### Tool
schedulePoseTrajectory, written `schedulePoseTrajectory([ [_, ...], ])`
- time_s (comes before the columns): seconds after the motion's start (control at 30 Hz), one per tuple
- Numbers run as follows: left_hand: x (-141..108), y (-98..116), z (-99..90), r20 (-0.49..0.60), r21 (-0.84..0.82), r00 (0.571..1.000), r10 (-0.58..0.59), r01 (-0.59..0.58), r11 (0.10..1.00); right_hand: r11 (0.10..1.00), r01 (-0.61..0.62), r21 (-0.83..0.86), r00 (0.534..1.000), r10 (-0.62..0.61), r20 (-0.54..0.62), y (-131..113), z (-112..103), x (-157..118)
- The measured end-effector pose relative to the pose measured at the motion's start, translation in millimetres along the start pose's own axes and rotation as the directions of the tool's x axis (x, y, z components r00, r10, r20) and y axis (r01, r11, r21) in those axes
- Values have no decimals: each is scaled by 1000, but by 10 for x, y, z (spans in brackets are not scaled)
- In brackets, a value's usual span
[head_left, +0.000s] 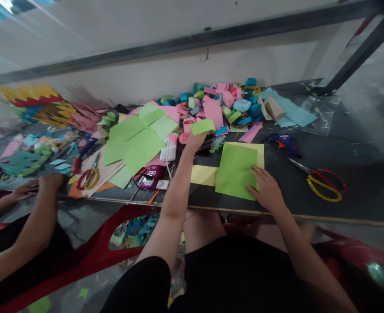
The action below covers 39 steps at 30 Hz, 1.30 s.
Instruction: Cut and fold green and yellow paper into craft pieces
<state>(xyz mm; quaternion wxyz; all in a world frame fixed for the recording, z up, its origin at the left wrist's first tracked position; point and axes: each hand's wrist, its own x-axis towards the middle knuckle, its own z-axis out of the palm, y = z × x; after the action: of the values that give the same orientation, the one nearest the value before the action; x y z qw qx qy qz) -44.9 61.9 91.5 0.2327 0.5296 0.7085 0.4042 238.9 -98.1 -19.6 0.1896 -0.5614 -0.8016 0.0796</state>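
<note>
A small light-green paper piece (203, 127) is held in the left hand (198, 138) beside the heaped pink, blue and green paper loops (226, 98). A rectangular green paper sheet (236, 169) on the dark surface (283, 200) is touched at its right edge by the right hand (266, 188), fingers slightly spread, over yellow paper (260, 152).

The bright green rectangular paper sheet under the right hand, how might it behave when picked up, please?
The bright green rectangular paper sheet looks thin, so it would probably feel light and droop if lifted by one edge. Pale yellow paper shows beneath it and might slide along.
</note>
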Motion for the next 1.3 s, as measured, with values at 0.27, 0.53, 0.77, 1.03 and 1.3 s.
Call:
schedulePoseTrajectory([
  [0.27,-635,-187,719,542,-274,810,224,-82,958,986,-92,143,993,101,-57,-69,-45,63],
  [0.53,-741,-274,1002,325,-235,927,187,-112,965,871,-261,417,934,337,-120,-213,-430,748],
  [0.77,-100,-234,460,-72,-150,997,-35,24,988,912,-83,403,990,28,142,-335,13,1271],
  [1.03,36,-405,308,-229,417,973,-42,137,899,773,-142,618,989,85,120,-200,192,1373],
  [1.3,-454,-245,640,180,390,921,345,-389,835,795,-61,603,988,-40,153,-225,110,1330],
])
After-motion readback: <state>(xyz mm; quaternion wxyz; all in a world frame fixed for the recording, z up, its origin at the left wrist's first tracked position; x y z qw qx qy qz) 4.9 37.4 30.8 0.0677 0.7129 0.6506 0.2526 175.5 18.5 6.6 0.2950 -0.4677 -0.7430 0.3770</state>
